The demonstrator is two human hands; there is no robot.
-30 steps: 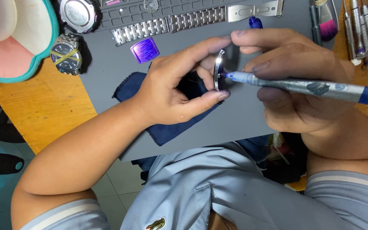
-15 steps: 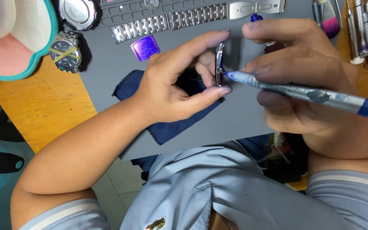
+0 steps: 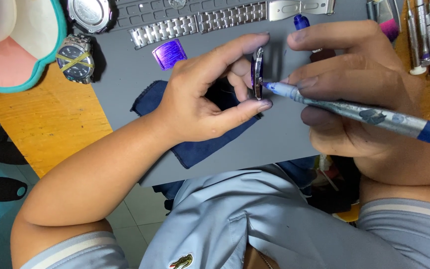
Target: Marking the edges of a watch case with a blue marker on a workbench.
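Observation:
My left hand (image 3: 205,94) pinches a round watch case (image 3: 258,72) on edge between forefinger and thumb, above a dark blue cloth (image 3: 195,134) on the grey mat (image 3: 125,99). A blue and silver pen-shaped tool (image 3: 364,113) is gripped in my right hand (image 3: 359,94); its tip touches the lower rim of the case. The case's purple face is turned toward my left palm, and most of it is hidden.
A metal watch bracelet (image 3: 200,24) lies along the mat's far edge, with a purple square piece (image 3: 169,54) below it. Two wristwatches (image 3: 75,57) sit at the far left beside a teal-rimmed bowl (image 3: 36,74). Screwdrivers (image 3: 426,40) stand at the far right on the orange table (image 3: 51,134).
Both hands have shifted very slightly with the watch case and tool; the tool tip stays at the case's rim.

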